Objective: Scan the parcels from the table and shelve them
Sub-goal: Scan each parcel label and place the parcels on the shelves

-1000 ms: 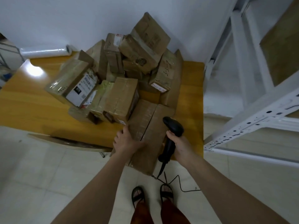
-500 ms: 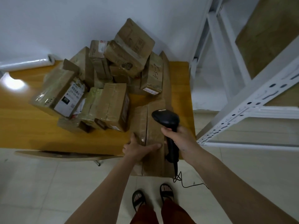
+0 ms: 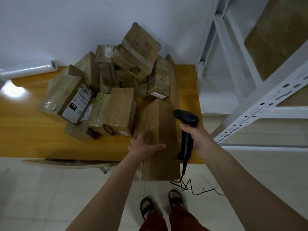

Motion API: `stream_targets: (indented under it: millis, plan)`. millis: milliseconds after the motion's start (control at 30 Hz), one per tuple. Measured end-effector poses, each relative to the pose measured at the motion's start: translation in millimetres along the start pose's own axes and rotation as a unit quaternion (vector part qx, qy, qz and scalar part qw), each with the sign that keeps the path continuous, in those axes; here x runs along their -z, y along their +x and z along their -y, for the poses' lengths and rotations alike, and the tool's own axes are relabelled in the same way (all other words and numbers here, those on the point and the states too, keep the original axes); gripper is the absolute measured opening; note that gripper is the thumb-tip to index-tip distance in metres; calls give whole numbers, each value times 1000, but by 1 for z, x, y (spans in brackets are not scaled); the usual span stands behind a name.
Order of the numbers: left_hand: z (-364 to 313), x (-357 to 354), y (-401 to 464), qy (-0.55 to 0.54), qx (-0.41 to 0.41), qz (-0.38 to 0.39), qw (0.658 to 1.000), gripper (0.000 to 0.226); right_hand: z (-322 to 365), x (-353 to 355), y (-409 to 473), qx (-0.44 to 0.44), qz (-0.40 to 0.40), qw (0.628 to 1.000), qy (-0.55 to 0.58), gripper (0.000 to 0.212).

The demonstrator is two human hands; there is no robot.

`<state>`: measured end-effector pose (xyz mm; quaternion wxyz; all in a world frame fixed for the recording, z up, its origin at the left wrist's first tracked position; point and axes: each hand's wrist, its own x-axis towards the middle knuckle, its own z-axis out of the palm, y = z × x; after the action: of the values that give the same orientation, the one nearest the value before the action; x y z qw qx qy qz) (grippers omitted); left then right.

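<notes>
Head view: left hand [image 3: 144, 144] flat, fingers straight together, steadying long box [image 3: 158, 130] overhanging table [image 3: 33, 139] front edge near right corner. Right hand [image 3: 194, 135] curled round scanner [image 3: 185, 125] (aimed down, label unseen). Shelf [image 3: 266, 100] right.

Brown parcels [image 3: 156, 130], black scanner [image 3: 186, 120], yellow-orange table [image 3: 33, 140], white shelf [image 3: 266, 100]
</notes>
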<state>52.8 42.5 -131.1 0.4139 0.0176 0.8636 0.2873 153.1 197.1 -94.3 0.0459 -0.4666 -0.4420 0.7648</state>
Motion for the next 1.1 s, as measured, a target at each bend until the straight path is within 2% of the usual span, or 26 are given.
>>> stream_targets:
  millis: [100, 167, 300, 433, 567, 667, 733, 800, 867, 1100]
  plan:
    - [0, 10, 0, -53, -24, -1, 998, 94, -6, -5, 3, -45, 25, 998, 21, 24]
    - [-2, 12, 0, -54, -31, -20, 998, 87, -9, -10, 2, -54, 50, 996, 43, 27]
    - [-15, 5, -16, 65, -27, -100, 992, 108, -13, -18, 1, -45, 79, 994, 64, 43]
    - [-16, -8, -26, 168, -5, -184, 968, 131, -12, -25, -2, -26, 99, 994, 26, 38]
    - [-6, 3, -20, 132, 11, -213, 968, 123, -9, -14, -2, -9, 71, 997, 14, 34]
    - [3, 20, -8, 46, 30, -180, 982, 117, -4, -2, -2, -6, 41, 999, 31, 32]
    - [7, 32, -5, -83, 28, -112, 990, 112, -3, 1, -3, -4, 38, 999, 35, 19]
    - [10, 40, -9, -201, 22, -29, 979, 95, -2, 2, -6, -2, 44, 999, 33, 10]
    - [11, 45, -13, -248, 12, 38, 968, 78, -2, 3, -7, 7, 43, 999, 16, 15]
    - [23, 55, -12, -372, -20, 146, 917, 69, 8, 5, -15, 36, 22, 999, 23, 19]
